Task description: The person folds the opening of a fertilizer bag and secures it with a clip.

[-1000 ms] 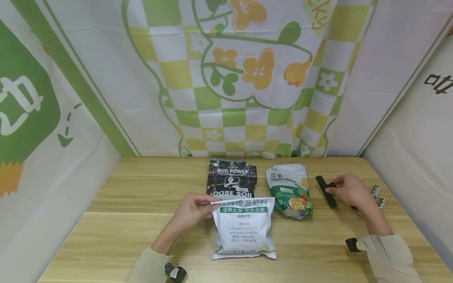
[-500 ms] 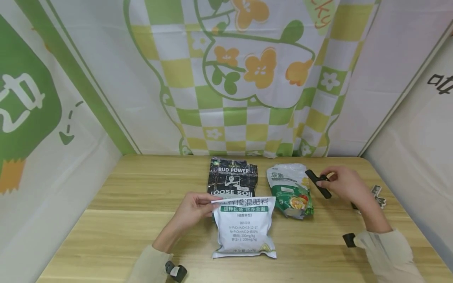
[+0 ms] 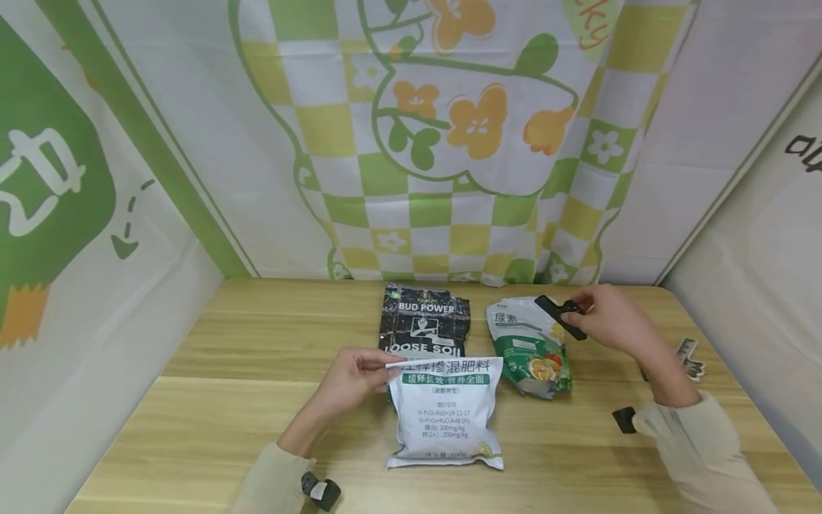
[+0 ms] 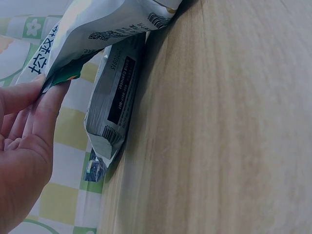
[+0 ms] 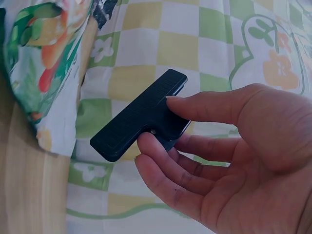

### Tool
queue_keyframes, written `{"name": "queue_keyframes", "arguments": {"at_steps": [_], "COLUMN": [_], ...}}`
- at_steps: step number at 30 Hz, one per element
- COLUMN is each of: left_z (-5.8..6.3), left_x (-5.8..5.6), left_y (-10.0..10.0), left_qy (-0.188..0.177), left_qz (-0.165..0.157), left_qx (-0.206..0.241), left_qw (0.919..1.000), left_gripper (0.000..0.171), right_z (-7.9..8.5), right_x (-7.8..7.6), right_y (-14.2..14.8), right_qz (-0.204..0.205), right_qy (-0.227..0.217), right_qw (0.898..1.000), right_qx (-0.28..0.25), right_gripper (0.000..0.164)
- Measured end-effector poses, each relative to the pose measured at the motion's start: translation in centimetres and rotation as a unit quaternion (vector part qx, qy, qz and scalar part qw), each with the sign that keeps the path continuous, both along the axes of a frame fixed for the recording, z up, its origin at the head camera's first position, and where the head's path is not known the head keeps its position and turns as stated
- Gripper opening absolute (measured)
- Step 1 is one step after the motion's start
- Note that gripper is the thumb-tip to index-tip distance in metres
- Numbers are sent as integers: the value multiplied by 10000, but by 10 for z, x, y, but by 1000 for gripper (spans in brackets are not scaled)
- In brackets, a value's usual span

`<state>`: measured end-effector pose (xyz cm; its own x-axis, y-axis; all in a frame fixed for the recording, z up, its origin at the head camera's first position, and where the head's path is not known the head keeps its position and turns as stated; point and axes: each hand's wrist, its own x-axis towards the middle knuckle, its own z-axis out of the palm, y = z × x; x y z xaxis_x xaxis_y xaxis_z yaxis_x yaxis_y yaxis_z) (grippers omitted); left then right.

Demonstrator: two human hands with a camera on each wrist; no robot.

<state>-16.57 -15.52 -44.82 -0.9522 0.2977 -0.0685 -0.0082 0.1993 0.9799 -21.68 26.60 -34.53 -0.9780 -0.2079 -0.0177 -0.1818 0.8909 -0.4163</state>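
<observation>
A white fertilizer bag (image 3: 446, 417) with green and black print stands near the middle of the table. My left hand (image 3: 355, 378) pinches its upper left corner between thumb and fingers; the left wrist view shows the bag's folded edge (image 4: 51, 80) in that pinch. A black bag clip (image 5: 139, 117) is held by its handle in my right hand (image 3: 613, 321), thumb on one side and fingers on the other. In the head view the clip overlaps the upper right of a white and green pouch (image 3: 529, 353).
Behind the fertilizer bag is a black soil bag (image 3: 424, 318), partly covered by it. Near the right edge of the wooden table (image 3: 257, 414), a small black and white item (image 3: 690, 360) lies beyond my right forearm. A patterned curtain (image 3: 449, 235) hangs at the back.
My right hand has lifted the black clip and carried it left, from beside the white and green pouch to over its upper right. The left hand keeps its pinch on the fertilizer bag.
</observation>
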Motion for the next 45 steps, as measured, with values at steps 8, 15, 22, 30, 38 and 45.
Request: {"name": "queue_keyframes", "arguments": {"at_steps": [8, 15, 22, 30, 38, 45], "left_z": [1, 1, 2, 3, 3, 2], "left_x": [0, 1, 1, 1, 1, 0], "left_y": [-1, 0, -1, -2, -1, -1], "left_qy": [-3, 13, 34, 63, 84, 55], "left_qz": [1, -14, -39, -68, -68, -32], "left_qx": [-9, 47, 38, 68, 45, 11], "left_qw": [10000, 10000, 10000, 9999, 9999, 10000], "left_gripper": [27, 27, 28, 28, 27, 27], "right_z": [10, 17, 24, 25, 31, 36], "right_x": [-1, -2, -2, -3, -3, -2], "right_y": [-20, -32, -42, -57, -73, -82], "right_qz": [207, 390, 868, 1647, 2178, 2393], "right_qy": [193, 322, 398, 378, 221, 179], "right_qw": [9996, 9985, 9944, 9852, 9753, 9703], "right_qx": [-4, -231, -460, -294, -287, -299], "right_gripper": [45, 39, 34, 28, 29, 29]}}
